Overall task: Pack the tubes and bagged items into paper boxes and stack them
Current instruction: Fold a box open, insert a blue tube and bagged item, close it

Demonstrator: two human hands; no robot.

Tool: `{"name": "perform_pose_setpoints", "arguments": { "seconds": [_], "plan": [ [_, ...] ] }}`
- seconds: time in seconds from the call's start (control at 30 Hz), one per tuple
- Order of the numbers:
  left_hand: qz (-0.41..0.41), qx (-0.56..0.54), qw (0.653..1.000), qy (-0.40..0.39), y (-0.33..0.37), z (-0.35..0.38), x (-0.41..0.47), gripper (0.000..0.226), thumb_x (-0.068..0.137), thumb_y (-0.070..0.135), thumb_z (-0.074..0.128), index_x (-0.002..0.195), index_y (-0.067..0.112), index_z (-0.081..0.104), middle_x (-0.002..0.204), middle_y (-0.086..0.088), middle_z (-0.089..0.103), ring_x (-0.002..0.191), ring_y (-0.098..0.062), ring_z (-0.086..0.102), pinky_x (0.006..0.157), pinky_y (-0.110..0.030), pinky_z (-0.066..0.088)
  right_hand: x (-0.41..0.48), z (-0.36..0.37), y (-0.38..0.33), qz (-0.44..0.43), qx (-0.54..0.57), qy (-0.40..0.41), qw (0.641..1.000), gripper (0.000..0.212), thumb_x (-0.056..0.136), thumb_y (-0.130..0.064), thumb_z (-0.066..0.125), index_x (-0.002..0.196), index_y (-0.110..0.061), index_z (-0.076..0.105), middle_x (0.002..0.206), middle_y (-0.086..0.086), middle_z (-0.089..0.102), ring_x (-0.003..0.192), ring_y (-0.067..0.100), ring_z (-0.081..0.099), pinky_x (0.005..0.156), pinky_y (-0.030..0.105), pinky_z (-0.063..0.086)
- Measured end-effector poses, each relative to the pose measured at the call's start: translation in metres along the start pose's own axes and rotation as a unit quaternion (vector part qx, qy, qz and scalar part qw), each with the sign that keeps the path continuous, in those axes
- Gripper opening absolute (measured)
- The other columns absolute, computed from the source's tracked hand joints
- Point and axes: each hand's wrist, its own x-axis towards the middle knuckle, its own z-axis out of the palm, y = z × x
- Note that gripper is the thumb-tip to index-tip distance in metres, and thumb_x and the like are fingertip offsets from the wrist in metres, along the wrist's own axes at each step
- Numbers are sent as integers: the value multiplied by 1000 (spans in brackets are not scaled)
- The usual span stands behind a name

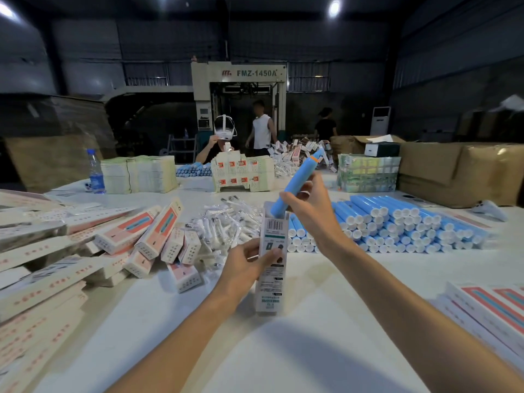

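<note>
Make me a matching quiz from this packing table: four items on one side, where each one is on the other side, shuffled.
1 water bottle
2 paper box
3 single blue tube
4 bagged items

A gripped by the right hand, lower end at the box's open top
B standing far left
C held upright by the left hand
D heaped loose behind the box

Pairs: 1-B, 2-C, 3-A, 4-D

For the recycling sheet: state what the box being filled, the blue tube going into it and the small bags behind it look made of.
The box looks like printed paperboard, matte, with crisp folded edges and an open top flap. The blue tube is probably plastic, smooth with a soft sheen, though coated card is possible. The small bags look like thin clear plastic film, crinkled and glinting.
</note>
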Motion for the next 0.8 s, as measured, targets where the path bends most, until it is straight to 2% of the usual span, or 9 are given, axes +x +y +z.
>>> {"name": "perform_pose_setpoints", "arguments": {
  "seconds": [0.07, 0.13, 0.23, 0.33, 0.4, 0.5, 0.57, 0.7, 0.8],
  "plan": [
    [9, 10, 1000, -11, 1, -2, -2, 37, 83, 42, 86, 115, 24, 79, 106, 6, 82, 97, -6, 77, 72, -17, 59, 5, -4, 3, -9, -49, 26, 998, 28, 90, -21, 74, 106, -27, 51, 102, -1, 62, 86, 4, 62, 70, 24, 53],
    [15, 21, 999, -27, 2, -4, -3, 40, 86, 42, 84, 120, 22, 77, 109, 6, 82, 100, -8, 77, 76, -18, 59, 14, -14, 1, 29, -58, 13, 998, 28, 88, -22, 77, 106, -23, 55, 101, 1, 63, 86, 9, 62, 66, 23, 50],
    [22, 27, 998, -48, 3, -3, -4, 39, 89, 39, 83, 122, 21, 75, 111, 6, 81, 102, -10, 77, 78, -17, 59, 28, -30, -7, 107, -126, -105, 981, 30, 88, -22, 79, 112, -14, 63, 111, 11, 67, 97, 23, 62, 77, 35, 48],
    [36, 28, 997, -56, 3, -2, -5, 37, 90, 40, 82, 122, 23, 74, 114, 6, 81, 104, -11, 77, 81, -19, 60, 33, -30, -12, 129, -205, -194, 951, 32, 88, -27, 80, 114, -14, 66, 113, 8, 69, 103, 23, 62, 77, 35, 46],
    [45, 38, 997, -45, 4, -3, -5, 36, 90, 44, 81, 121, 27, 73, 114, 9, 80, 105, -9, 76, 81, -18, 59, 28, -22, -12, 121, -227, -217, 942, 33, 91, -37, 80, 112, -17, 65, 112, 3, 67, 101, 19, 62, 74, 32, 47],
    [52, 62, 996, -24, 3, -8, -2, 37, 88, 49, 79, 120, 31, 72, 113, 15, 79, 104, -3, 75, 79, -15, 58, 18, -8, -2, 82, -215, -192, 954, 38, 94, -50, 73, 109, -17, 60, 109, 1, 67, 94, 15, 65, 71, 29, 49],
    [49, 75, 996, -12, 1, -12, 0, 42, 87, 53, 78, 122, 30, 72, 112, 16, 79, 103, -2, 75, 80, -19, 60, 11, 3, 7, 74, -177, -170, 967, 38, 95, -52, 71, 108, -19, 56, 107, -2, 69, 93, 14, 70, 68, 28, 49],
    [32, 108, 993, 29, 0, -22, 5, 39, 89, 57, 74, 120, 35, 68, 108, 16, 79, 97, -1, 74, 83, -25, 58, 7, 20, 22, 52, -126, -112, 984, 31, 101, -49, 63, 118, -25, 54, 110, -4, 66, 96, 15, 71, 69, 29, 49],
    [23, 130, 984, 121, -2, -37, 13, 25, 100, 43, 69, 122, 31, 63, 107, 12, 75, 95, -5, 72, 73, -23, 49, 6, 29, 40, 29, -117, -26, 992, 20, 105, -37, 58, 118, -21, 59, 107, -7, 65, 93, 13, 69, 68, 27, 48]
  ]
}}
